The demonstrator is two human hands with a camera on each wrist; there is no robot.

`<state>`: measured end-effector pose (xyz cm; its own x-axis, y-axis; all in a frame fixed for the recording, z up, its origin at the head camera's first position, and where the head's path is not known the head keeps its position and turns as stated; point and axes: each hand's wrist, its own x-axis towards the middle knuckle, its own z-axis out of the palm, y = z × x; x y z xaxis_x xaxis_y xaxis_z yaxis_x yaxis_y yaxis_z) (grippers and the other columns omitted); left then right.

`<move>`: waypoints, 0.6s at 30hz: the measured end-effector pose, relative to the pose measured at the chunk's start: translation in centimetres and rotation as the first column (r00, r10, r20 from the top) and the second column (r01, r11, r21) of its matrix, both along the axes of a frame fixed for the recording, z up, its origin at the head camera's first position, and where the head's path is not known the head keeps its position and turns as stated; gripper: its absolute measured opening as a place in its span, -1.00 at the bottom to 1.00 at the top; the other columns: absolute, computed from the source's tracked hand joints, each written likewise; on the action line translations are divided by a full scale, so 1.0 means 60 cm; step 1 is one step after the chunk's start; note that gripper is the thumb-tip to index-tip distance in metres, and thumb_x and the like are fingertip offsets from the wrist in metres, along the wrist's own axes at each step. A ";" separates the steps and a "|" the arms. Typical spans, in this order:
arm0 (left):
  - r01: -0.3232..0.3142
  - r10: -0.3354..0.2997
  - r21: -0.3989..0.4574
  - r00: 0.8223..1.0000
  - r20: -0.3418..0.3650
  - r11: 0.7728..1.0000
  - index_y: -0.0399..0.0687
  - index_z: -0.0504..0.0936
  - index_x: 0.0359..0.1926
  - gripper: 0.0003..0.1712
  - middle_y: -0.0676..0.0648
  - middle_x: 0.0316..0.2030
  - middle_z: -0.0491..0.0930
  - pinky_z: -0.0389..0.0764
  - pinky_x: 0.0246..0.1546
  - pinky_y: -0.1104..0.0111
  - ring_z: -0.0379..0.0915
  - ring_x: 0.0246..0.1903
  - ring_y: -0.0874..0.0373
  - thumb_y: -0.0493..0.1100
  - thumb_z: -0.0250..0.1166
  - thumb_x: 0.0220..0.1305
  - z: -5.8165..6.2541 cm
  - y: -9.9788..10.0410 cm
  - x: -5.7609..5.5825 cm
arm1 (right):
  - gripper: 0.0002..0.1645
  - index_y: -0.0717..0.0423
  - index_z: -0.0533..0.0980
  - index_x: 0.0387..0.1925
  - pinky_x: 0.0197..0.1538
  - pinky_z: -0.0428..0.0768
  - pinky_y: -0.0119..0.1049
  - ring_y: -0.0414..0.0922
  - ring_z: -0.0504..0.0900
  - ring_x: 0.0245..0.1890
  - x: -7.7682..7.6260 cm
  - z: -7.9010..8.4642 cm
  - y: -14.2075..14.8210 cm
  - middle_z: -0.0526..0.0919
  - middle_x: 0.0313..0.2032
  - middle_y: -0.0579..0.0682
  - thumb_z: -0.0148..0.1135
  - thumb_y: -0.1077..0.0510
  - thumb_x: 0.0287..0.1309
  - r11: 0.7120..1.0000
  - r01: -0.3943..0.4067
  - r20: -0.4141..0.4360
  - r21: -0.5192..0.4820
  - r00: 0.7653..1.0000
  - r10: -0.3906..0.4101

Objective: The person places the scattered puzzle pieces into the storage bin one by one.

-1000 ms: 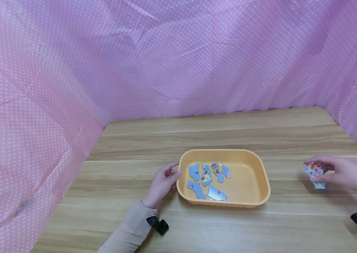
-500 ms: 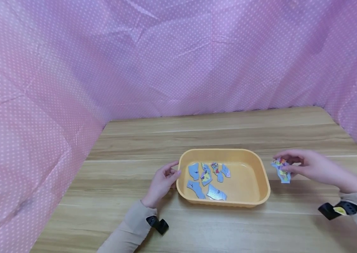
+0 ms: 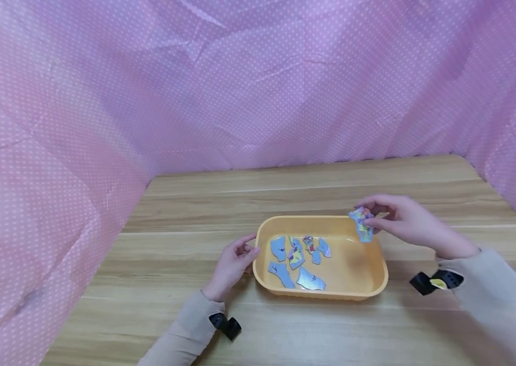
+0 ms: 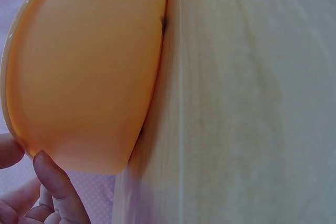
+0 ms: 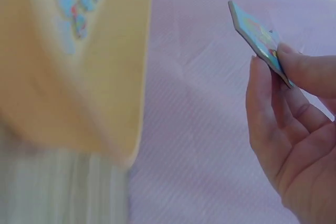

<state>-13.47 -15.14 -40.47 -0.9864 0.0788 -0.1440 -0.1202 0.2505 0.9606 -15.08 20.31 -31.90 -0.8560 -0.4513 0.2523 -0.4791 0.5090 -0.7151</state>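
Observation:
In the head view, a shallow yellow-orange tray (image 3: pixel 354 295) rests on the table with several light-blue printed puzzle pieces lying flat in its left half. My left hand (image 3: pixel 232 267) pinches the tray's left rim between thumb and fingers; the left wrist view shows the thumb (image 4: pixel 58 184) against the tray's outer wall (image 4: pixel 89 87). Above the tray's far right corner, my right hand (image 3: pixel 406 223) holds a colourful puzzle piece (image 3: pixel 362 226) by its edge. Thumb and fingertips pinch that thin puzzle piece (image 5: pixel 260 40) in the right wrist view, apart from the tray.
The tray stands on a wood-grain table (image 3: pixel 184 218). A pink polka-dot cloth (image 3: pixel 248 91) hangs behind the table and along its sides. Black straps with small devices sit on both wrists, including a left wrist device (image 3: pixel 225 325).
My right hand has carried the puzzle piece leftward, from the table's right side to over the tray's far right corner. The left hand has kept its hold on the rim.

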 end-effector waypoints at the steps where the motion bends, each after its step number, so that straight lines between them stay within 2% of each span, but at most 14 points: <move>1: 0.000 0.000 -0.001 1.000 -0.001 1.000 -0.19 0.42 0.25 -0.50 -0.14 -0.34 0.53 0.42 -0.54 0.44 0.34 -0.56 0.18 -0.23 0.22 0.29 0.001 0.000 0.000 | -0.67 0.27 0.52 -0.04 -0.39 0.66 -0.31 -0.35 0.58 -0.38 -0.004 0.004 -0.007 0.63 -0.31 0.06 0.24 0.39 0.11 1.000 -0.007 0.005 -0.006 1.000 0.007; 8: -0.011 0.011 -0.012 1.000 0.001 1.000 -0.19 0.42 0.24 -0.50 -0.16 -0.33 0.52 0.43 -0.54 0.43 0.34 -0.57 0.18 -0.24 0.22 0.29 0.001 -0.002 -0.001 | -0.71 0.30 0.51 -0.07 -0.35 0.67 -0.24 -0.31 0.57 -0.32 -0.035 0.010 -0.058 0.61 -0.29 0.12 0.23 0.37 0.13 0.992 -0.071 0.039 -0.101 0.996 0.076; 13: -0.008 0.008 -0.012 1.000 -0.011 1.000 -0.20 0.43 0.23 -0.51 -0.18 -0.34 0.52 0.42 -0.56 0.44 0.33 -0.59 0.19 -0.25 0.22 0.28 0.002 0.000 -0.002 | -0.73 0.34 0.50 -0.08 -0.34 0.67 -0.22 -0.27 0.60 -0.35 -0.056 -0.003 -0.087 0.61 -0.30 0.17 0.21 0.39 0.14 0.978 -0.124 0.085 -0.166 0.987 0.140; 18: -0.008 0.008 0.000 1.000 0.004 1.000 -0.19 0.43 0.23 -0.51 -0.20 -0.33 0.53 0.43 -0.54 0.44 0.34 -0.56 0.21 -0.25 0.22 0.29 0.002 0.001 0.001 | -0.72 0.39 0.50 -0.09 -0.35 0.68 -0.26 -0.25 0.62 -0.39 -0.068 -0.026 -0.106 0.62 -0.31 0.20 0.21 0.43 0.11 0.970 -0.169 0.138 -0.176 0.971 0.194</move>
